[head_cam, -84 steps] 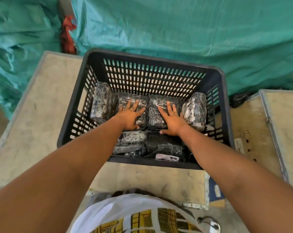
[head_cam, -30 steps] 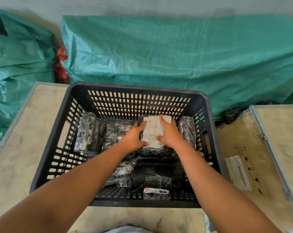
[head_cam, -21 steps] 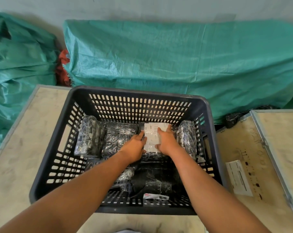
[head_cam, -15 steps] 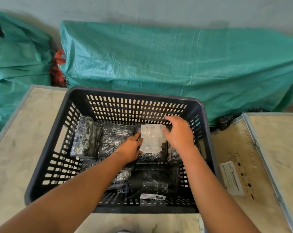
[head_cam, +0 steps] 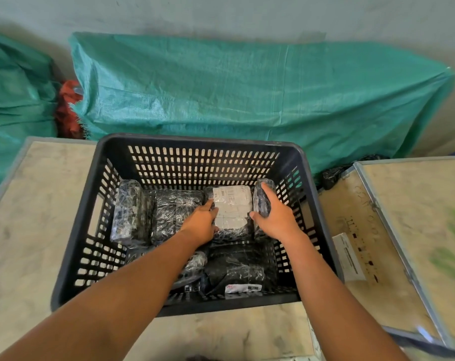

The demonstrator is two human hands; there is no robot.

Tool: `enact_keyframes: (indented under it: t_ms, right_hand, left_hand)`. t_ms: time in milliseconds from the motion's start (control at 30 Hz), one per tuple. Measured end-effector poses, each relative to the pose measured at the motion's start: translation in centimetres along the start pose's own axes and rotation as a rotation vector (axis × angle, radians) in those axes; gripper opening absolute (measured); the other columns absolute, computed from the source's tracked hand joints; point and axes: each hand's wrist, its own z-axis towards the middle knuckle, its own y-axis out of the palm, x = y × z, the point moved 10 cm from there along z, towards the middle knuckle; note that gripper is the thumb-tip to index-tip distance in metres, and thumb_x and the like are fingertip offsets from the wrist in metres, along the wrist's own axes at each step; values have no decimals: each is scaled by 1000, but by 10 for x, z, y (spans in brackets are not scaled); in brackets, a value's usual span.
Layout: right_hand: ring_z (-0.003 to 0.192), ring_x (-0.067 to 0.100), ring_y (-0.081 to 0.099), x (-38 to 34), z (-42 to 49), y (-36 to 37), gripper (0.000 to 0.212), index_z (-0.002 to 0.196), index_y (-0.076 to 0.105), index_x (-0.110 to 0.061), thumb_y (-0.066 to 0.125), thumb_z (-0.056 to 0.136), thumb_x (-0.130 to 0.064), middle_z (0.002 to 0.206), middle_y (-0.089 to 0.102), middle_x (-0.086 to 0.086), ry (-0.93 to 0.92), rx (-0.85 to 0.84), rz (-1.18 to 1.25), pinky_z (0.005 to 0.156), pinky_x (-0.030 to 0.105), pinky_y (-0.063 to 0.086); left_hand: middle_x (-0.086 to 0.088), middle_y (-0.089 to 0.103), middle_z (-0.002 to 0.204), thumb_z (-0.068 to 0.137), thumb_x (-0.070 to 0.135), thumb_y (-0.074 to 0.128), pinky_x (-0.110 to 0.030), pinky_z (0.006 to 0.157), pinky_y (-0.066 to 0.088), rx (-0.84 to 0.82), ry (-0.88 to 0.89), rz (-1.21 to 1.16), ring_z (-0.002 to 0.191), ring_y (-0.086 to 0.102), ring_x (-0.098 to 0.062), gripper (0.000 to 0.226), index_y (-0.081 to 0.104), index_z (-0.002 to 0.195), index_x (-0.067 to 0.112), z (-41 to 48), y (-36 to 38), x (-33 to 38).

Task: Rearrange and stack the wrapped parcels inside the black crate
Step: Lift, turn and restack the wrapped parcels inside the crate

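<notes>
Two bare arms reach forward and down into the black crate [head_cam: 72,246], which sits on the desk [head_cam: 33,217] near its far edge. Left hand [head_cam: 201,225]: palm down, fingers curled against the left edge of the labelled parcel [head_cam: 230,209], thumb on its top face. Right hand [head_cam: 276,217]: wrist bent slightly inward, fingers wrapped over the upright parcel [head_cam: 262,201] at the crate's right wall, thumb pressing that parcel's near left side.

Contents of crate, far row, left to right: one wrapped parcel standing on edge [head_cam: 128,211] by the left wall; one flat dark parcel [head_cam: 174,212]; the labelled parcel, white label facing up; the upright parcel in the right hand. Near row: one parcel partly hidden under the left forearm [head_cam: 195,264]; one large dark parcel [head_cam: 236,267] with a small white tag at its near edge.

Beside the desk, at right: a wooden case [head_cam: 393,230], apart from the crate, bearing a white paper label [head_cam: 349,256].
</notes>
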Motion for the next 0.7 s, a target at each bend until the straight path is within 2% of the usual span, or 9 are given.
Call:
enact_keyframes:
  t_ms: [100, 167, 267, 333, 433, 500, 533, 600, 700]
  right_hand:
    - [127, 27, 62, 1, 2, -6, 88, 161, 27, -43, 77, 89, -32, 150, 57, 9, -40, 37, 85, 107, 30, 45]
    - [120, 25, 66, 3, 4, -14, 84, 160, 32, -41, 76, 89, -28, 148, 58, 9, -50, 58, 134, 104, 30, 49]
    - [90, 21, 73, -2, 4, -35, 84, 159, 35, -41, 77, 87, -27, 146, 56, 12, -58, 87, 181, 79, 31, 64]
    - [78, 6, 65, -10, 4, -52, 86, 158, 37, -41, 80, 85, -28, 149, 51, 12, -80, 108, 245, 64, 21, 64]
    - [110, 23, 67, -15, 0, -74, 85, 153, 42, -47, 80, 78, -40, 158, 45, 2, -50, 143, 383, 77, 44, 66]
    - [112, 30, 68, -18, 0, -79, 82, 151, 43, -50, 79, 78, -39, 157, 44, -2, -4, 101, 605, 61, 46, 66]
    - [103, 29, 71, -23, 1, -80, 79, 151, 44, -48, 78, 81, -36, 156, 47, -1, 7, 78, 700, 56, 45, 65]
    - [92, 24, 72, -36, 2, -83, 68, 152, 46, -40, 74, 91, -29, 152, 51, 4, -3, 42, 811, 57, 45, 65]
    - [86, 27, 79, -51, 3, -87, 51, 149, 52, -30, 66, 100, -23, 145, 58, 9, -40, -4, 879, 59, 40, 65]
  left_hand:
    - [-6, 11, 168, 96, 24, 67, -44, 115, 37, -21, 6, 41, 144, 37, -32, 65, 39, 154, 18, 1, -6, 5]
    - [-9, 27, 164, 94, 28, 70, -43, 112, 41, -55, 15, 11, 139, 45, -32, 71, 37, 156, 19, 2, -15, 12]
    - [-8, 47, 154, 90, 36, 75, -43, 108, 46, 11, 106, -72, 128, 57, -27, 80, 34, 157, 20, -6, -47, 36]
    - [-2, 43, 157, 87, 37, 77, -38, 113, 38, 75, 259, -141, 132, 52, -19, 87, 29, 159, 24, -19, -66, 61]
    - [9, 22, 164, 80, 46, 81, -19, 119, 17, 60, 514, -333, 144, 26, -4, 109, 8, 160, 37, -54, -75, 106]
    - [5, 6, 169, 75, 56, 81, -31, 123, 14, 76, 535, -379, 152, 17, -13, 123, -8, 159, 41, -66, -75, 123]
    - [0, 4, 169, 75, 56, 81, -41, 123, 17, 129, 503, -377, 152, 19, -20, 126, -11, 159, 39, -68, -79, 125]
    - [-8, 23, 166, 82, 41, 81, -51, 117, 33, 316, 440, -381, 145, 35, -28, 118, -3, 162, 27, -72, -99, 122]
    - [-8, 60, 139, 85, 23, 79, -38, 96, 55, 446, 393, -513, 117, 62, -15, 111, -1, 163, 21, -78, -127, 107]
